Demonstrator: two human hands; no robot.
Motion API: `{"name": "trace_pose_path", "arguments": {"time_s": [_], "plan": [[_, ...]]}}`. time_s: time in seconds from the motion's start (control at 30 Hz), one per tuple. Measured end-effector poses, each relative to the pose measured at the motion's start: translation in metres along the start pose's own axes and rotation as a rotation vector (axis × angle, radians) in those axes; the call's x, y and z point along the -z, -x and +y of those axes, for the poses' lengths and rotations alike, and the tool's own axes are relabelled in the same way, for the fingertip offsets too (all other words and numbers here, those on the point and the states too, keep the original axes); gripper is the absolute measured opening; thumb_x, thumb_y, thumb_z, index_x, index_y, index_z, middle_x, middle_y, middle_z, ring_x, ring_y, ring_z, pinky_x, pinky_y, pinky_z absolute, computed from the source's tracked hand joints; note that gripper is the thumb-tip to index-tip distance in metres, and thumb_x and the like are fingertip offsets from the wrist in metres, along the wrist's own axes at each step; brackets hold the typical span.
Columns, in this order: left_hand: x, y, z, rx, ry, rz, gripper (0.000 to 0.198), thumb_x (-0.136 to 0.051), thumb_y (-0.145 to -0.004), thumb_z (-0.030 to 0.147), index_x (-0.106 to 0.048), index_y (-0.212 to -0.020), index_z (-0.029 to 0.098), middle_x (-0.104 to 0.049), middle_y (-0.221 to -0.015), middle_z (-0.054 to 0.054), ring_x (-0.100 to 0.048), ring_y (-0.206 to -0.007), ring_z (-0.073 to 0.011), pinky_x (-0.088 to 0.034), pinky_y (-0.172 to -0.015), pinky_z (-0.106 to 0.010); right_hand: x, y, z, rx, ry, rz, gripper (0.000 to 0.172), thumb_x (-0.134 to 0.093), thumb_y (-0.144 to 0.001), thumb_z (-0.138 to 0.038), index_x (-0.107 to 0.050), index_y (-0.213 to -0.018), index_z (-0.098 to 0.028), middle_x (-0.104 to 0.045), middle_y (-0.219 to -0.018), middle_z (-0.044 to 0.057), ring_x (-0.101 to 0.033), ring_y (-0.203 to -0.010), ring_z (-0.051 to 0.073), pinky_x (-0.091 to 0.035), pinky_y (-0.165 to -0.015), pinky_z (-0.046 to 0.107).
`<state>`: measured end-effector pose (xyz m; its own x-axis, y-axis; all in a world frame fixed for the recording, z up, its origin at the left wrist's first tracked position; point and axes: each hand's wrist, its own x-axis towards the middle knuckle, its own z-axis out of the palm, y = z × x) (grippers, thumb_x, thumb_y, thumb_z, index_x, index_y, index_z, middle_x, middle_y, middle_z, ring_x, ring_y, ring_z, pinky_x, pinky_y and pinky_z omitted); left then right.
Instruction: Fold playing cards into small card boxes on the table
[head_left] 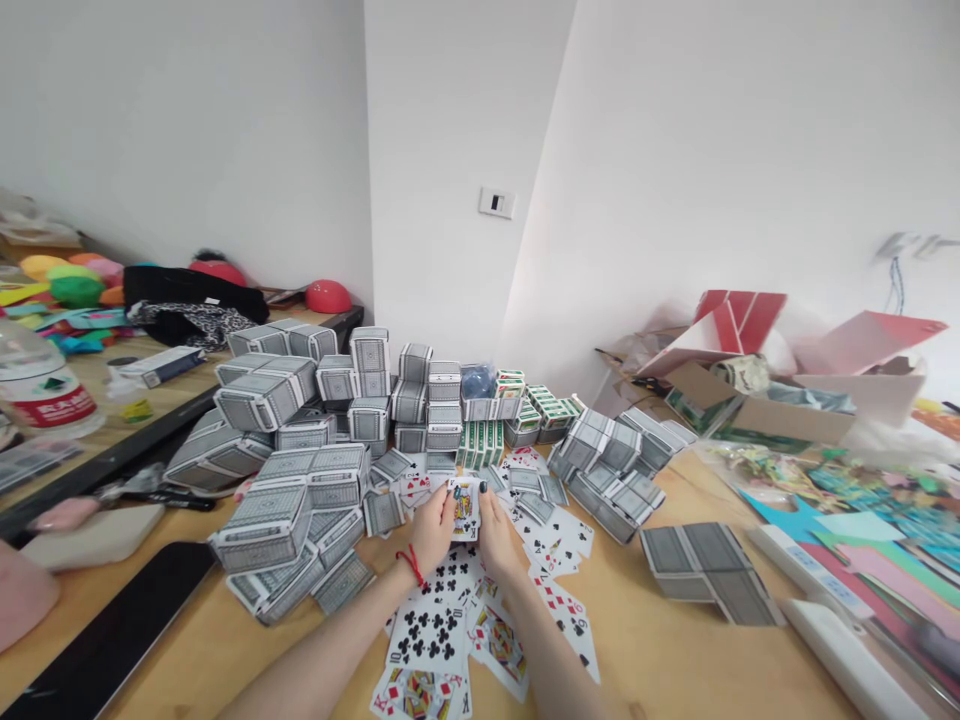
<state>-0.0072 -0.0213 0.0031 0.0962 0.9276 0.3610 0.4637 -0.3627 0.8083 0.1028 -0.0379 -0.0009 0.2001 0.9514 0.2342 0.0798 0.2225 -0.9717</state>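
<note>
Both hands meet at the middle of the wooden table [660,650]. My left hand [433,530], with a red string on its wrist, and my right hand [496,535] pinch a small stack of playing cards [465,507] between them, a face card with a club showing on top. Loose face-up cards [439,630] lie spread under my forearms and to the right [559,545]. Grey-backed card boxes [262,525] are piled just left of my left hand.
More grey boxes [611,465] and green packs [484,442] are heaped behind the hands. Flattened box sleeves [709,570] lie at right, beside coloured paper [862,530] and an open cardboard box [757,400]. A dark tablet [112,640] and a water bottle [41,385] sit at left.
</note>
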Motion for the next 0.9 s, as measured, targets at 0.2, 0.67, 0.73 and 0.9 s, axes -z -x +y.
{"name": "trace_pose_path", "arguments": {"time_s": [0.2,0.67,0.73,0.9], "plan": [[0.002,0.004,0.001,-0.041,-0.094,-0.012,0.022,-0.03,-0.084,0.03,-0.043,-0.069,0.02,-0.044,-0.05,0.003,-0.047,-0.047,-0.0141,-0.029,-0.048,-0.024,-0.004,-0.001,-0.001,0.011,0.205,0.016,0.027,-0.036,-0.083,-0.043,-0.045,-0.067,-0.023,-0.046,-0.062,-0.002,-0.044,-0.057,0.015,-0.037,-0.055,0.026],[0.002,-0.002,-0.011,0.014,-0.112,0.077,0.019,-0.028,-0.085,0.026,-0.046,-0.082,0.019,-0.053,-0.061,-0.001,-0.054,-0.057,-0.0159,-0.037,-0.054,-0.025,-0.006,0.003,0.008,-0.156,-0.069,-0.192,0.025,-0.046,-0.077,-0.038,-0.045,-0.1,-0.026,-0.047,-0.064,-0.005,-0.039,-0.038,0.01,-0.035,-0.037,0.023],[0.002,-0.001,-0.01,0.014,-0.11,0.064,0.019,-0.028,-0.084,0.027,-0.045,-0.079,0.02,-0.051,-0.06,0.0,-0.053,-0.056,-0.0157,-0.036,-0.053,-0.025,-0.008,0.003,0.01,-0.177,-0.072,-0.143,0.019,-0.046,-0.077,-0.042,-0.047,-0.086,-0.025,-0.045,-0.06,-0.006,-0.036,-0.034,0.008,-0.031,-0.033,0.022],[-0.001,0.0,-0.005,0.006,-0.056,-0.007,0.019,-0.031,-0.084,0.029,-0.047,-0.08,0.02,-0.048,-0.054,0.002,-0.049,-0.049,-0.0147,-0.033,-0.049,-0.024,-0.007,0.0,0.009,-0.177,-0.034,-0.021,0.029,-0.041,-0.079,-0.05,-0.045,-0.068,-0.023,-0.038,-0.05,-0.007,-0.033,-0.033,0.009,-0.026,-0.032,0.021]]}}
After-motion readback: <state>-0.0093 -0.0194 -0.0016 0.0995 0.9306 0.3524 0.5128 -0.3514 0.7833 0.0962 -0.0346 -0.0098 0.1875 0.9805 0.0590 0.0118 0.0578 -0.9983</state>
